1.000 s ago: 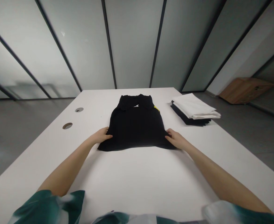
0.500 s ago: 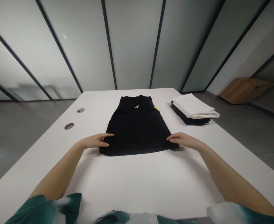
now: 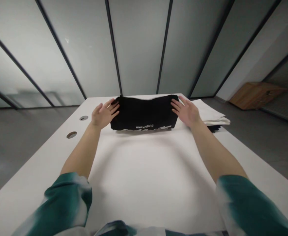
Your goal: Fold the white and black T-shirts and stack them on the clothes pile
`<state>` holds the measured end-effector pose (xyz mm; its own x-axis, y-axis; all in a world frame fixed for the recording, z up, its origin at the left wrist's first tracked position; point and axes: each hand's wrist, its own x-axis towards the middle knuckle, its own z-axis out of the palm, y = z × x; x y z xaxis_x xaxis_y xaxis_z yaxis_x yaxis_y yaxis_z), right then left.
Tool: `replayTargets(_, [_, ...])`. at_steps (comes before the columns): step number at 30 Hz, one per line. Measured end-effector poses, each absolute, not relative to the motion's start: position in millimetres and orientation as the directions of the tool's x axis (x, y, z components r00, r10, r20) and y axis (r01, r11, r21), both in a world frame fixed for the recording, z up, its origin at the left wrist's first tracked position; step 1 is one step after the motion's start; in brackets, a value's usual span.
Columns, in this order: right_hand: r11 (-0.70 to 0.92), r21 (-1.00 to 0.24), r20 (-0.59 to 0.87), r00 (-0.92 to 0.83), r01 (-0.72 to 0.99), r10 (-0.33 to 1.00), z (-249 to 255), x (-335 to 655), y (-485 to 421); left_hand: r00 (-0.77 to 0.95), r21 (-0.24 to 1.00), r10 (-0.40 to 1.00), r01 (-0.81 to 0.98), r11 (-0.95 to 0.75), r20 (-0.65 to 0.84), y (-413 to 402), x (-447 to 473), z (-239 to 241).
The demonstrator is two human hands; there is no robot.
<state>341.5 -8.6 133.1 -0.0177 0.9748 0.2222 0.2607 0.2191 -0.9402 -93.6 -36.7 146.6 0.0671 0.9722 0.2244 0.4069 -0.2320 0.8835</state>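
Note:
A black T-shirt (image 3: 144, 111) is folded at the far middle of the table, its near flap raised, showing upside-down white lettering along the lower edge. My left hand (image 3: 104, 113) is at the flap's left end, palm toward me, fingers spread against the cloth and thumb away from it. At the right end, my right hand (image 3: 185, 109) also shows its palm, its stretched fingers touching the black fabric. Neither hand is closed around the cloth. The shirt's far part is hidden behind the flap.
A white table (image 3: 144, 183) spans the view, with two round holes, one of them a near hole (image 3: 71, 135), at its left. Folded white cloth (image 3: 210, 113) lies on black cloth (image 3: 214, 128) at right. Beyond stand frosted panels (image 3: 139, 49) and a wooden cabinet (image 3: 257, 94).
Both hands have moved forward and turned palm toward me. The shirt's near hem has been lifted and carried away from me, bringing white lettering into view.

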Motion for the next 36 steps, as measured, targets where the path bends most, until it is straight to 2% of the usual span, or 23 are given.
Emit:
replayTargets(3, [0.212, -0.922, 0.204, -0.059, 0.324, 0.977, 112, 319, 22, 0.0, 0.841, 0.967, 0.495, -0.221, 0.254, -8, -67, 128])
replayTargets(6, [0.113, -0.836, 0.133, -0.002, 0.537, 0.991, 73, 310, 26, -0.12, 0.705, 0.964, 0.704, -0.084, 0.235, -3, -59, 86])
replayTargets(9, [-0.056, -0.608, 0.091, 0.14, 0.792, 0.986, 36, 312, 12, -0.272, 0.507, 0.95, 0.847, 0.162, 0.151, -17, -65, 47])
replayTargets(12, [-0.083, -0.375, 0.123, 0.138, 0.923, 0.983, 18, 318, -2, -0.296, 0.377, 0.949, 0.896, 0.234, 0.114, -28, -73, 31])
replayTargets(14, [-0.044, -0.292, 0.15, 0.091, 0.955, 0.985, 17, 320, -6, -0.272, 0.348, 0.957, 0.911, 0.223, 0.101, -29, -77, 32])
replayTargets(17, [0.009, -0.239, 0.135, 0.024, 0.971, 0.991, 25, 323, -8, -0.266, 0.39, 0.963, 0.892, 0.227, 0.048, -26, -80, 38])
replayTargets(20, [0.079, -0.209, 0.052, -0.069, 0.975, 0.996, 37, 329, -16, -0.176, 0.438, 0.984, 0.886, 0.152, 0.014, -32, -84, 44])
replayTargets(22, [0.104, -0.188, -0.022, -0.11, 0.977, 0.994, 44, 334, -28, -0.078, 0.414, 0.997, 0.908, 0.07, 0.001, -44, -89, 49])
replayTargets(25, [0.18, -0.206, -0.176, -0.218, 0.962, 0.96, 55, 347, -55, 0.096, 0.372, 0.99, 0.927, -0.05, -0.106, -68, -100, 60])
replayTargets(28, [0.226, -0.353, -0.384, -0.361, 0.908, 0.85, 66, 364, -81, 0.278, 0.452, 0.899, 0.886, -0.104, -0.338, -88, -113, 75])
replayTargets(30, [0.165, -0.459, -0.427, -0.38, 0.873, 0.82, 71, 374, -88, 0.295, 0.51, 0.853, 0.859, -0.039, -0.431, -91, -119, 82])
replayTargets(32, [0.08, -0.534, -0.358, -0.31, 0.841, 0.881, 73, 380, -86, 0.181, 0.505, 0.905, 0.862, 0.042, -0.385, -84, -120, 83])
replayTargets(36, [-0.031, -0.614, -0.147, -0.075, 0.789, 0.986, 59, 370, -58, -0.092, 0.39, 0.989, 0.912, 0.129, -0.113, -50, -106, 66])
